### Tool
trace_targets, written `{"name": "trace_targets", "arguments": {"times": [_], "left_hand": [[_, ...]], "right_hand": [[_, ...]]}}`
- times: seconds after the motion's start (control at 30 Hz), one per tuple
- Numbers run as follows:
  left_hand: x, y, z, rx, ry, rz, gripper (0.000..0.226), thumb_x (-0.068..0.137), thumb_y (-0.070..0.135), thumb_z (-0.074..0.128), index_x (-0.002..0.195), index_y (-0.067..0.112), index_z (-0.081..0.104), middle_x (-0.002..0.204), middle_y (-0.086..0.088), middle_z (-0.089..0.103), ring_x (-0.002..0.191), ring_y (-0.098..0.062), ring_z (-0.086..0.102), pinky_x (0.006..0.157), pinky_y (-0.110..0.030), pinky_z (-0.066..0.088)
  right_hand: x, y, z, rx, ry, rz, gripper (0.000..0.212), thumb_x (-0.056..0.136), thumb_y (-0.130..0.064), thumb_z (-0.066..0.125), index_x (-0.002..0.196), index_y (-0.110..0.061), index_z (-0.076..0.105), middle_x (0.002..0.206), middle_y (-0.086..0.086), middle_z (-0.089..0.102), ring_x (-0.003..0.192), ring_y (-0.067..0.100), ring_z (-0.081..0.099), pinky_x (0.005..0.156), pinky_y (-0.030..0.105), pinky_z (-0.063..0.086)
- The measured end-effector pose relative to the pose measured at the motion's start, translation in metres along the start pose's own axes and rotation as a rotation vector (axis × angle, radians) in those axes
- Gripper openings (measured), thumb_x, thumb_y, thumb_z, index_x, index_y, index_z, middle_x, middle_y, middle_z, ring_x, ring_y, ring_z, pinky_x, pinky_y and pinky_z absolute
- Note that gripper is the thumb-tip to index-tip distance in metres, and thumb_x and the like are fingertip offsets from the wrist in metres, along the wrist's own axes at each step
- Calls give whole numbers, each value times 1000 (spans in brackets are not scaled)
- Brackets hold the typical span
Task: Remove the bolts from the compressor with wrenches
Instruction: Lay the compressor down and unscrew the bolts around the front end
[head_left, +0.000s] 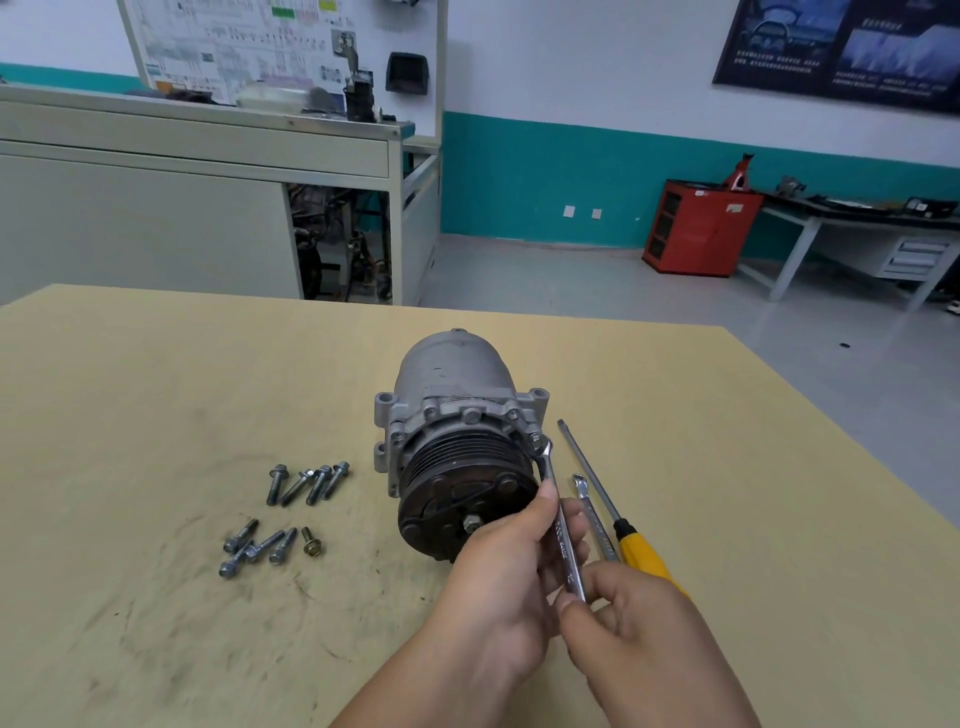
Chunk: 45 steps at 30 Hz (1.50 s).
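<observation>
Together, left hand (498, 577) and right hand (631, 618) gripping wrench (563, 540), its head on compressor (457, 436) bolt (536, 441).

Our left hand (498, 577) hides the black pulley's (462, 488) lower right rim, and our right hand (644, 623) covers the steel wrench's (563, 540) lower end. Its stamped lettering is too small to read.
</observation>
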<state>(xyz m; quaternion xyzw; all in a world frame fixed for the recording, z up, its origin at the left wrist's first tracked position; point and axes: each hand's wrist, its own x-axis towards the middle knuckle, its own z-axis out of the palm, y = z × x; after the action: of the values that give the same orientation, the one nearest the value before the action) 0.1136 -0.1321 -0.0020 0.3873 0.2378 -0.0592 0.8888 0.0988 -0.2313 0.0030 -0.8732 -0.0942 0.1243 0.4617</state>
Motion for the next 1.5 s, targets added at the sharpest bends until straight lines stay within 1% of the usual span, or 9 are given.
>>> {"name": "trace_targets", "arguments": {"times": [0.1, 0.27, 0.57, 0.87, 1.03, 1.17, 1.23, 1.37, 1.5], "left_hand": [[-2, 2, 0, -72, 12, -43, 43, 91, 25, 58, 53, 7, 71, 51, -2, 61, 51, -14, 55, 57, -24, 46], [-3, 2, 4, -151, 1, -132, 37, 91, 26, 55, 60, 10, 67, 49, 1, 58, 45, -12, 55, 43, -19, 36], [0, -4, 10, -23, -32, -137, 35, 95, 39, 45, 78, 15, 64, 58, 4, 65, 50, -10, 59, 53, -22, 38], [-2, -11, 10, 150, -58, 35, 35, 95, 38, 48, 93, 10, 69, 78, 0, 74, 60, -11, 66, 65, -28, 49], [-2, -10, 11, 115, -73, 31, 31, 93, 33, 54, 78, 13, 71, 61, 5, 66, 56, -10, 61, 68, -31, 50], [0, -10, 10, -10, -65, 13, 34, 93, 28, 53, 70, 9, 69, 58, -1, 63, 66, -20, 57, 62, -30, 46], [1, -9, 10, -61, -69, 9, 31, 93, 26, 52, 74, 7, 66, 59, -2, 60, 60, -19, 53, 61, -29, 44], [2, -7, 9, -144, -88, -23, 28, 95, 24, 50, 76, 5, 59, 57, -3, 57, 34, -8, 39, 39, -15, 39], [3, -7, 5, -181, -163, -51, 26, 90, 26, 53, 73, 8, 60, 59, -3, 55, 37, -9, 40, 41, -18, 42]], "right_hand": [[-3, 1, 1, 21, -6, -1, 24, 86, -22, 55, 62, -17, 52, 41, -3, 50, 39, 6, 42, 48, 20, 37], [-1, 8, -3, 609, -163, 217, 33, 94, -12, 47, 65, -3, 57, 41, 15, 48, 30, 19, 37, 33, 19, 31], [4, 16, -6, 978, -76, 192, 21, 66, -15, 56, 48, -3, 57, 32, 4, 31, 22, 6, 22, 34, 10, 22], [-3, 12, -9, 541, 169, 73, 28, 90, -2, 53, 61, -1, 54, 32, 11, 38, 23, 15, 25, 29, 15, 22], [-4, 11, -4, 83, 361, -77, 23, 83, -12, 62, 62, -18, 57, 37, -3, 47, 37, 15, 42, 45, 29, 37], [-6, 9, 1, -104, 351, -123, 21, 83, -19, 59, 64, -24, 50, 46, -19, 53, 54, 12, 50, 54, 20, 38], [-6, 7, -2, 33, 209, -45, 19, 88, -24, 55, 69, -25, 56, 43, -9, 53, 40, 10, 46, 43, 19, 35], [-3, -4, -12, 834, -211, 293, 32, 82, -27, 49, 70, -3, 64, 41, 17, 46, 27, 19, 37, 32, 18, 29], [1, -3, -13, 1124, -271, 297, 22, 69, -22, 54, 64, -1, 59, 40, 16, 43, 25, 20, 38, 29, 21, 32]]}}
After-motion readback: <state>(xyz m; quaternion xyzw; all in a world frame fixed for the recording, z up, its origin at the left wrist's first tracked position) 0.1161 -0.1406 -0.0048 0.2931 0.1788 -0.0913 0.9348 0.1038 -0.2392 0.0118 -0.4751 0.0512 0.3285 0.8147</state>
